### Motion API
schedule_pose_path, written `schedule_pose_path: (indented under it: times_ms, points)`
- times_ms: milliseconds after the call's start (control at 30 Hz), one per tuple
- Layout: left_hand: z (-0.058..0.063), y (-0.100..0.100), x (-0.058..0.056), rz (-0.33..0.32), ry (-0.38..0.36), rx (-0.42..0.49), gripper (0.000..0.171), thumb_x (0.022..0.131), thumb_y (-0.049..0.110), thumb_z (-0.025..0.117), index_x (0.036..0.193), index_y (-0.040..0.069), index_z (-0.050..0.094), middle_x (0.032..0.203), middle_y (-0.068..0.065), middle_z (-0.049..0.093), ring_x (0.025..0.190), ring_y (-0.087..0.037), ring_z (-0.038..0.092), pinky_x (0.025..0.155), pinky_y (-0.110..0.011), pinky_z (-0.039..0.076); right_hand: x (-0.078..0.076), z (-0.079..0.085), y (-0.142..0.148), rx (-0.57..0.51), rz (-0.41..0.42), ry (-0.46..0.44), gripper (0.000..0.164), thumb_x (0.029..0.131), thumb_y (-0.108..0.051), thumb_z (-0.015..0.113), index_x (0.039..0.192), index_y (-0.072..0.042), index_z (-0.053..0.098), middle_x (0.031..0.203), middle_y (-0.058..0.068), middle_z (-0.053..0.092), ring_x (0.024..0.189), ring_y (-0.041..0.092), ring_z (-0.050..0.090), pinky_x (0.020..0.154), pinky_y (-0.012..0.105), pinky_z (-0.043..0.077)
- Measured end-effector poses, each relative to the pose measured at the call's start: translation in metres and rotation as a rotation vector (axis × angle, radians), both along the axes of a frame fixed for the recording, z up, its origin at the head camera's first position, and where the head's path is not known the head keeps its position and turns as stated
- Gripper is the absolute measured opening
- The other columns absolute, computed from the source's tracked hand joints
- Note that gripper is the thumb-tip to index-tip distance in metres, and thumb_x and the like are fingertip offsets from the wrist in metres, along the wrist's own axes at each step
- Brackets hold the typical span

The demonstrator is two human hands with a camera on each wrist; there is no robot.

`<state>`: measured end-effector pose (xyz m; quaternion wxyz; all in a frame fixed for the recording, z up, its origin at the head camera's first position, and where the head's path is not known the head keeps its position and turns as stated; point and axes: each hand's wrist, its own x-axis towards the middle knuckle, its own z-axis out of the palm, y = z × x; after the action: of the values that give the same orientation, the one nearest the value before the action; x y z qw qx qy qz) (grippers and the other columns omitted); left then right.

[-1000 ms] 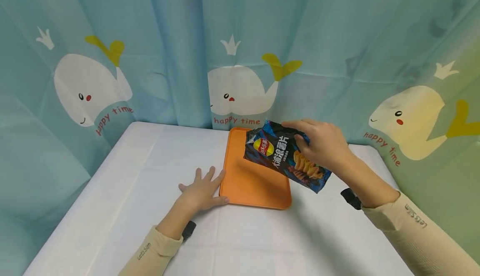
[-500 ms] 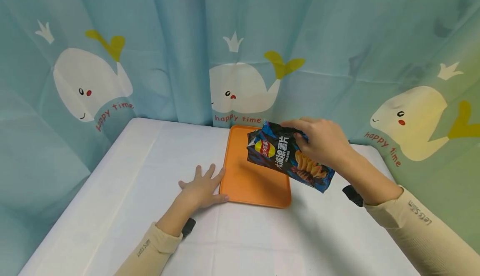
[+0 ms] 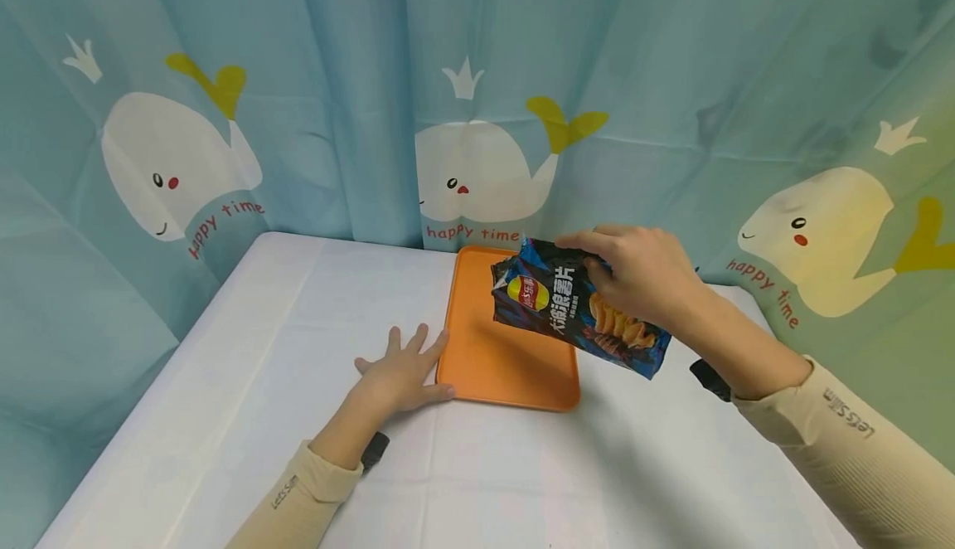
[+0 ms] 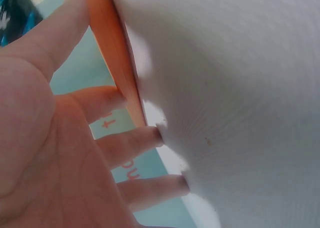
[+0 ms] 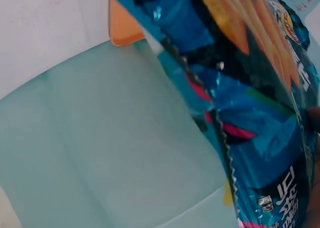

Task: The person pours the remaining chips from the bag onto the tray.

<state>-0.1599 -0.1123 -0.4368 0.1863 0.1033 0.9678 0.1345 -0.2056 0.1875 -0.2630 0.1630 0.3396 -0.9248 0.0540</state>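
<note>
A black and blue bag of potato chips (image 3: 555, 304) hangs tilted above the right part of an orange tray (image 3: 492, 366). My right hand (image 3: 642, 271) grips the bag by its upper edge, thumb in front. In the right wrist view the chip bag (image 5: 250, 87) fills much of the picture, and only a bit of the hand shows at the right edge. With fingers spread, my left hand (image 3: 399, 379) rests on the table at the tray's left side. The left wrist view shows the thumb and index finger touching the tray's rim (image 4: 112, 42).
A white cloth-covered table (image 3: 313, 350) carries the tray. Behind it hangs a blue curtain (image 3: 358, 101) printed with whales, close to the table's far edge. The bag casts a shadow on the tray and the cloth.
My right hand and the chip bag have shifted slightly to the right. The left hand stays beside the tray. The whole view has drifted a little.
</note>
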Motion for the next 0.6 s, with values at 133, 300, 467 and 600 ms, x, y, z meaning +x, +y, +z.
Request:
schedule_pose_path:
  times_ms: [133,300,467,600]
  points:
    - [0.0008,0.0004,0.0008,-0.002,0.002,-0.007,0.091,0.086,0.064,0.066,0.159,0.028,0.027,0.166,-0.013,0.020,0.149,-0.053,0.011,0.089,-0.088,0.023,0.0002,-0.0019,-0.0007,0.006,0.006,-0.001,0.042,0.089,-0.002,0.058,0.122,-0.023,0.073,0.099,0.003,0.076,0.042,0.011,0.028,0.042,0.026,0.022]
    - [0.0017,0.0006,0.0014,-0.002,-0.001,-0.010,0.091,0.086,0.063,0.066,0.159,0.028,0.027,0.166,-0.013,0.020,0.148,-0.053,0.011,0.089,-0.088,0.023,0.0013,-0.0013,-0.0012,0.014,-0.003,-0.014,0.043,0.089,-0.001,0.058,0.122,-0.024,0.073,0.099,0.003,0.075,0.042,0.011,0.029,0.042,0.026,0.022]
    - [0.0017,0.0005,0.0012,0.001,0.000,-0.014,0.091,0.086,0.063,0.066,0.159,0.028,0.026,0.166,-0.013,0.020,0.148,-0.053,0.011,0.089,-0.088,0.024,0.0021,0.0008,-0.0005,0.014,0.003,-0.008,0.042,0.089,-0.001,0.058,0.121,-0.023,0.073,0.095,0.003,0.075,0.042,0.011,0.029,0.043,0.027,0.023]
    - [0.0026,0.0005,0.0008,0.003,0.000,-0.010,0.091,0.086,0.063,0.066,0.159,0.028,0.026,0.166,-0.013,0.020,0.148,-0.053,0.011,0.089,-0.088,0.023,0.0032,0.0037,0.0003,0.014,0.006,-0.001,0.043,0.089,0.000,0.056,0.122,-0.024,0.073,0.096,0.003,0.075,0.043,0.010,0.029,0.043,0.027,0.023]
